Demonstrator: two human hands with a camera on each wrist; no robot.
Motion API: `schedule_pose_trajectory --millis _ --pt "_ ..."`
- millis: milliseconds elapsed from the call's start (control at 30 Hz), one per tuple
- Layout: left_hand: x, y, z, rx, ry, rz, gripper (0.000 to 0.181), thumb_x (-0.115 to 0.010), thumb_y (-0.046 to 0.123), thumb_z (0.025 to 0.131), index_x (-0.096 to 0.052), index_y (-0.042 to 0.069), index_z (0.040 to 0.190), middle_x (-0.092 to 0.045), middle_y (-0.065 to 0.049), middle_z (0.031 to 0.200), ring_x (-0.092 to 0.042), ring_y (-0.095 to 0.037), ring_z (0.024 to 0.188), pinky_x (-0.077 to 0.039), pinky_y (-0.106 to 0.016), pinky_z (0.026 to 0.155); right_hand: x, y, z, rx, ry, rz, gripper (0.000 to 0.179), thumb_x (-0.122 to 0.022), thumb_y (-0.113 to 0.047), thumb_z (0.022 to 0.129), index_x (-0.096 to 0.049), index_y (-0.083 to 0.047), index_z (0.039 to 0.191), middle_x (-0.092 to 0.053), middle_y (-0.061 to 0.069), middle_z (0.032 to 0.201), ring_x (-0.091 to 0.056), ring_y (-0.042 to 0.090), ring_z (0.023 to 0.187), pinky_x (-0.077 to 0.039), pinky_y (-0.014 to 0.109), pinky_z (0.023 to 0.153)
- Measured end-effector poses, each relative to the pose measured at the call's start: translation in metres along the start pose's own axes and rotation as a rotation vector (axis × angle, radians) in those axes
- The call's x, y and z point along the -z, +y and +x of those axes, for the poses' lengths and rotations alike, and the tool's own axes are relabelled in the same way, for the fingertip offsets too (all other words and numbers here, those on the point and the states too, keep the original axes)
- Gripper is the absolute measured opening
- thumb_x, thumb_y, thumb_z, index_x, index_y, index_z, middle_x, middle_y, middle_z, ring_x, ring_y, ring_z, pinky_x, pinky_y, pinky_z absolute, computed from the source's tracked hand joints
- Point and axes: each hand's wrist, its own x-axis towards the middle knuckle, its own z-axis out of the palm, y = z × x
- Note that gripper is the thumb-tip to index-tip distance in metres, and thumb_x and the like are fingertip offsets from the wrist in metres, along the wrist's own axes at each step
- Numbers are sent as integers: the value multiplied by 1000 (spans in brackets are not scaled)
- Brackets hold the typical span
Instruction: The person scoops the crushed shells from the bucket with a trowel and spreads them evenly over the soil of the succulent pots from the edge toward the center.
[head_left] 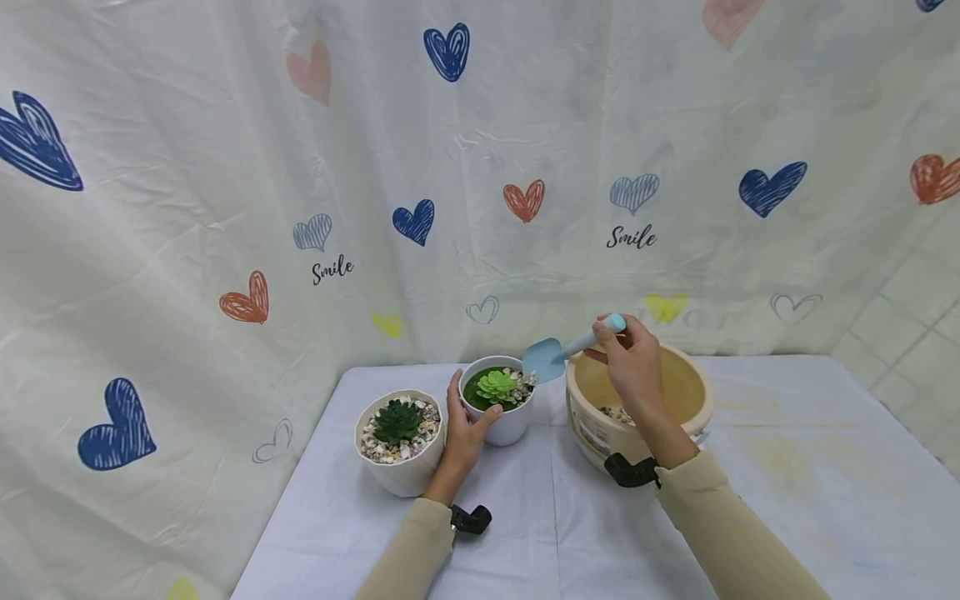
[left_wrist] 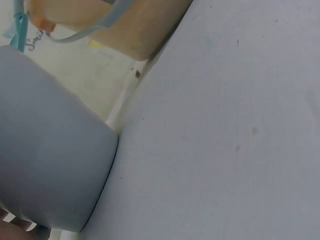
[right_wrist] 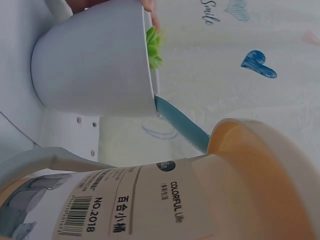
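Note:
In the head view my right hand grips the handle of a light blue toy shovel. The shovel's blade tilts down to the rim of a small white pot, where pebbles lie beside a light green succulent. My left hand holds that pot around its left side, thumb near the front rim. The right wrist view shows the shovel's blade touching the pot's rim. Below my right hand stands a cream bucket with some pebbles at its bottom.
A larger white pot with a dark green succulent in pebbles stands left of my left hand. A white cloth covers the table. Behind it hangs a curtain printed with hearts. The bucket carries a printed label.

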Motion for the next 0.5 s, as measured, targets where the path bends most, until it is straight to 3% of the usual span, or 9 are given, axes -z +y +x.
schedule_pose_trajectory --millis 233,500 --pt "2 -3 0 -8 -6 25 90 -71 20 89 -16 19 161 -33 -21 159 -39 -36 144 -34 -58 114 0 -3 -2 23 -16 -1 35 -61 -28 103 -61 0 124 -58 0 110 -66 12 103 -60 30 85" --pt "1 -1 0 34 -7 30 93 -77 27 88 -18 27 160 -35 -13 159 -39 -30 146 -33 -56 117 -1 -2 -3 61 -20 20 33 -63 -26 102 -62 0 122 -59 -1 106 -67 15 102 -60 27 84"
